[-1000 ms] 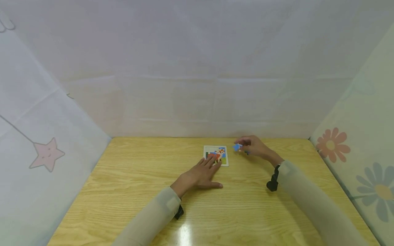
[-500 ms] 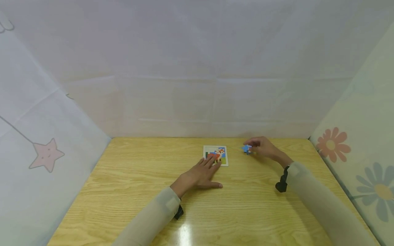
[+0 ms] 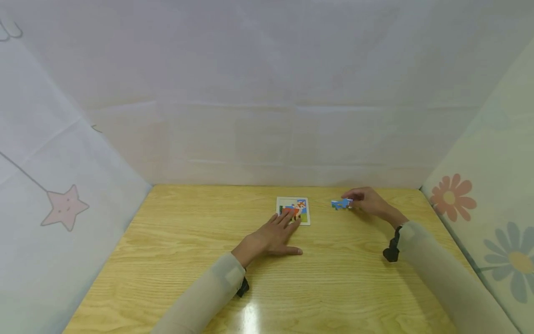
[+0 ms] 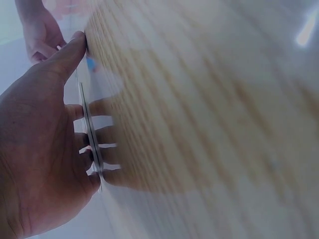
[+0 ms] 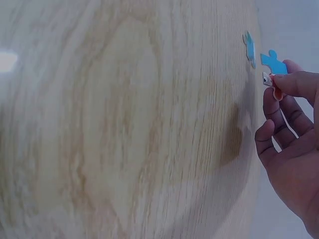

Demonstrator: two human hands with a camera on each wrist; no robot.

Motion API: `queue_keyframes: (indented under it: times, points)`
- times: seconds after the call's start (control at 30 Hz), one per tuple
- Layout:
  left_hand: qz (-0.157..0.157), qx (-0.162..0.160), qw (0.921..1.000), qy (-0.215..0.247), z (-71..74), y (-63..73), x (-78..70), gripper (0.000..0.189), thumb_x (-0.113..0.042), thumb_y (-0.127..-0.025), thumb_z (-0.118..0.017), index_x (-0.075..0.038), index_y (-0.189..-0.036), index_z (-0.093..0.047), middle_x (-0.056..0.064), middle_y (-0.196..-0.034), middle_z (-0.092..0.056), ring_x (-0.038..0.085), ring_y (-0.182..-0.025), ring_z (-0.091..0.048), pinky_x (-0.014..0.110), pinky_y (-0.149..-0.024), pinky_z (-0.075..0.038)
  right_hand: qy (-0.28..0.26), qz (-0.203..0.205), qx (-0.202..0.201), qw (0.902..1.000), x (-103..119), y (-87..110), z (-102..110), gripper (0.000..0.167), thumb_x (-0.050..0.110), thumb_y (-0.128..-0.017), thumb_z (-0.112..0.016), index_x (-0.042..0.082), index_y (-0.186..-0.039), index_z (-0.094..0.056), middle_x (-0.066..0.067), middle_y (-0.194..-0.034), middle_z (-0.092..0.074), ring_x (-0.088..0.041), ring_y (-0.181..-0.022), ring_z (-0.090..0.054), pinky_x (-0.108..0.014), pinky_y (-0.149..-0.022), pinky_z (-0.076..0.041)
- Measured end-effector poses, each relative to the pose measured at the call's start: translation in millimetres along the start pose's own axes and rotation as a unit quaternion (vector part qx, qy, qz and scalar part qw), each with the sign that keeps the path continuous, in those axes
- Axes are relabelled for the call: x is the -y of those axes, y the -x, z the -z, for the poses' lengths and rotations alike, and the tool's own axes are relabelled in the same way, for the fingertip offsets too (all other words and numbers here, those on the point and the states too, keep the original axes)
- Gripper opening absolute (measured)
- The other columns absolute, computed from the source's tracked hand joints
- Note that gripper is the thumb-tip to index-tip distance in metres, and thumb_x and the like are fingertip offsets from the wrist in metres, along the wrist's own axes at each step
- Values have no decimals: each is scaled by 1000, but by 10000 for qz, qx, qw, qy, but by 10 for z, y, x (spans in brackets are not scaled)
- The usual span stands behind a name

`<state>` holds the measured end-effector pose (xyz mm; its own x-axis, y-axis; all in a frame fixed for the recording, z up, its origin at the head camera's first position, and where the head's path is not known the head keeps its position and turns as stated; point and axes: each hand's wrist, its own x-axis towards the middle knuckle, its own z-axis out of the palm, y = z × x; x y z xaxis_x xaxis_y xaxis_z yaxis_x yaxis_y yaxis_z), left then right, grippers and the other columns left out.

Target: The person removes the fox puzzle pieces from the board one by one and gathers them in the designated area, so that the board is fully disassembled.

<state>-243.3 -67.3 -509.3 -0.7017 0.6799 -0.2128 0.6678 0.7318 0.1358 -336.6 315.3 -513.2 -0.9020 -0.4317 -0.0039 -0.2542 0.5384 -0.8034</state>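
Note:
My left hand rests with straight, spread fingers on a small picture puzzle that shows a deer-like animal in a white frame. The fingers hide its lower left part. Side-on in the left wrist view, the puzzle board lies under those fingertips. Farther right, my right hand pinches a blue jigsaw piece with an orange and white patch between thumb and fingers, above the table. Another blue and white jigsaw piece lies on the table just beyond it.
The wooden table ends at a pale fabric wall at the back. Printed cloth walls, with a pink star on the left and flowers on the right, close in both sides. Dark straps with devices sit on both wrists.
My right hand has moved to the right, away from the picture puzzle, with the pinched jigsaw piece. The loose piece on the table now shows to its left. My left hand stays put.

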Motion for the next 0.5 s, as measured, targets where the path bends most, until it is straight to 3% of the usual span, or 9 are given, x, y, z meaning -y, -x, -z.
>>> queue_keyframes:
  times: [0.17,0.33,0.5]
  points:
    - [-25,-29,10000,9,-3,5,1,96,-74,-102,-47,-14,-171,-19,16,-178,-4,33,-165,-5,53,-131,-16,140,16,13,9999,-47,35,47,31,-3,-100,-69,-4,-131,-71,-23,-124,-73,-26,-99,-70,-31,-72,-56]
    - [-6,-57,10000,15,-15,-5,6,95,-73,-102,-48,-15,-171,-19,16,-178,-3,32,-165,-5,53,-131,-16,306,46,-37,9995,-87,56,56,30,-7,-99,-67,-3,-128,-73,-22,-124,-73,-32,-107,-72,-25,-82,-59]
    - [16,-29,10000,-9,-31,-11,12,96,-75,-102,-47,-16,-172,-18,16,-178,-4,32,-165,-4,53,-131,-16,338,-40,-74,9994,-103,71,58,29,-7,-100,-66,-3,-128,-73,-22,-128,-73,-36,-110,-71,-25,-84,-59]
